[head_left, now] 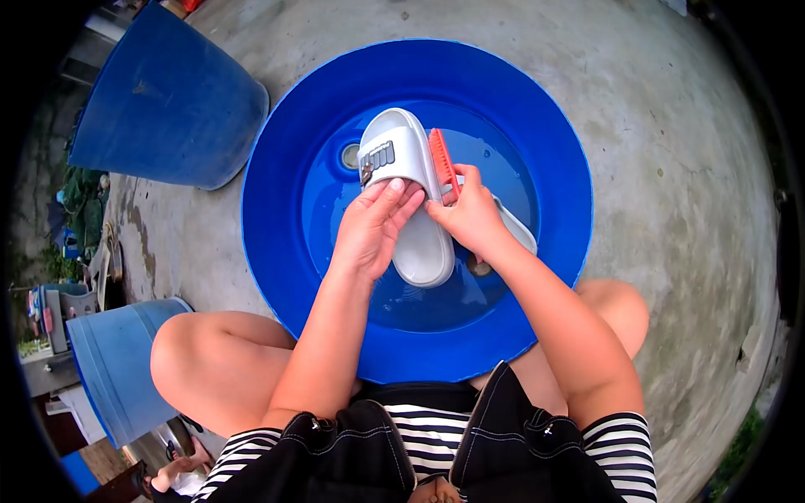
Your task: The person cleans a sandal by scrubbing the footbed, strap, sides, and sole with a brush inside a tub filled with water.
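A white slide sandal with a grey raised design on its strap is held over the water in a blue tub. My left hand grips it, fingers tucked under the strap and thumb on top. In my right hand is a red scrubbing brush, its bristles beside the sandal's right edge. My right thumb is at the sandal's side. A second white sandal lies in the tub, partly hidden behind my right hand and forearm.
A large blue bucket stands on the concrete floor at upper left. Beside my left knee is a lighter blue barrel. Another person's hand shows at lower left. The tub sits between my bent knees.
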Available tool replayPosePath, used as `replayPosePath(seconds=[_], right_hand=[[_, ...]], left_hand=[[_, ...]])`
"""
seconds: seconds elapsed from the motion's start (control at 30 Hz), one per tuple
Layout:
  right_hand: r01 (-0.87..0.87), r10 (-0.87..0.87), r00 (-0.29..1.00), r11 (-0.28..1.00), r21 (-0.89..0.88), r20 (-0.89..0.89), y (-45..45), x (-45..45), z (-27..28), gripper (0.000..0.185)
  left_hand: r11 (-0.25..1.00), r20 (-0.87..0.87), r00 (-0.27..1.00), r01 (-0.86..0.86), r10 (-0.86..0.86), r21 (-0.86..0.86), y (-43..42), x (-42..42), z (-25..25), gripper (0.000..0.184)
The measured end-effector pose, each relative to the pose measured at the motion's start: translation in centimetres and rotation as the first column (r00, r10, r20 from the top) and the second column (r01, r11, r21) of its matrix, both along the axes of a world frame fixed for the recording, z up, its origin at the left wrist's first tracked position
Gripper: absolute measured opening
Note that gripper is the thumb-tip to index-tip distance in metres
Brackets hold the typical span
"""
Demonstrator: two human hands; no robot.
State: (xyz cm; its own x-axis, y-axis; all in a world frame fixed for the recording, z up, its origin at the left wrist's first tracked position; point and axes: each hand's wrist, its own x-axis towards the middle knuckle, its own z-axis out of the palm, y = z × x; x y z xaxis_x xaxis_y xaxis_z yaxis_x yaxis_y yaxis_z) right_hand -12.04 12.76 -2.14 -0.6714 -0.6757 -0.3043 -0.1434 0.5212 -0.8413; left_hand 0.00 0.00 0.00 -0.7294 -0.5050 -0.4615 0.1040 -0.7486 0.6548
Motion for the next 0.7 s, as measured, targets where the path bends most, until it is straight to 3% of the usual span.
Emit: replayPosePath(seconds=[0.07, 0.1, 0.17, 0.2, 0.23, 0.33, 0.37, 0.47, 0.53, 0.57, 0.63, 0.7], right_hand=[[0.127, -0.127, 0.992, 0.992, -0.010, 0.021, -0.2, -0.5, 0.0, 0.074], [0.128, -0.127, 0.991, 0.991, -0.023, 0.037, -0.5, -0.3, -0.6, 0.074], [0.266, -0.244, 0.956, 0.956, -0.121, 0.165, -0.7, -1.3, -2.5, 0.072], [0.301, -0.267, 0.940, 0.942, -0.148, 0.213, 0.1, -2.6, -2.2, 0.072], [0.296, -0.269, 0.947, 0.944, -0.148, 0.178, 0.5, -3.6, -2.0, 0.072], [0.317, -0.285, 0.941, 0.931, -0.182, 0.182, -0.3, -2.9, -0.4, 0.068], [0.319, -0.283, 0.938, 0.930, -0.183, 0.198, -0.5, -2.6, -0.6, 0.068], [0.255, -0.241, 0.966, 0.954, -0.160, 0.098, -0.3, -2.2, -1.5, 0.068], [0.262, -0.227, 0.954, 0.948, -0.180, 0.196, -0.3, -1.9, -1.1, 0.067], [0.260, -0.224, 0.955, 0.948, -0.184, 0.196, -0.3, -1.9, -0.8, 0.067], [0.269, -0.213, 0.897, 0.958, -0.097, 0.388, -0.3, -1.8, 1.2, 0.063], [0.252, -0.200, 0.907, 0.963, -0.099, 0.371, -0.4, -1.8, 0.7, 0.061]], left_hand=[[0.951, 0.162, 0.971, 0.212, -0.178, -0.225, -0.4, 0.0, 1.9, 0.029], [0.947, 0.178, 0.968, 0.217, -0.177, -0.236, -1.1, 0.8, 2.0, 0.029], [0.722, 0.330, 0.935, 0.142, 0.126, -0.677, -2.4, 1.3, 1.5, 0.028], [0.667, 0.365, 0.919, 0.180, 0.148, -0.723, -2.1, 0.5, 1.1, 0.043], [0.674, 0.335, 0.931, 0.156, 0.144, -0.722, -1.6, -0.4, 0.2, 0.043], [0.824, 0.433, 0.892, 0.338, -0.127, -0.454, -0.9, 0.0, 0.0, 0.089], [0.845, 0.437, 0.885, 0.352, -0.160, -0.403, -0.4, 0.2, 0.1, 0.093], [0.829, 0.546, 0.834, 0.359, -0.078, -0.429, 0.7, 0.2, -0.1, 0.081], [0.948, 0.347, 0.919, 0.261, -0.187, -0.180, 0.2, 0.2, -1.1, 0.061], [0.948, 0.347, 0.920, 0.259, -0.184, -0.184, 0.1, 0.2, -1.4, 0.061], [0.975, 0.230, 0.966, 0.155, -0.116, -0.160, 0.2, 0.0, -1.3, 0.042], [0.973, 0.236, 0.966, 0.152, -0.109, -0.176, -0.2, 0.1, -1.4, 0.040]])
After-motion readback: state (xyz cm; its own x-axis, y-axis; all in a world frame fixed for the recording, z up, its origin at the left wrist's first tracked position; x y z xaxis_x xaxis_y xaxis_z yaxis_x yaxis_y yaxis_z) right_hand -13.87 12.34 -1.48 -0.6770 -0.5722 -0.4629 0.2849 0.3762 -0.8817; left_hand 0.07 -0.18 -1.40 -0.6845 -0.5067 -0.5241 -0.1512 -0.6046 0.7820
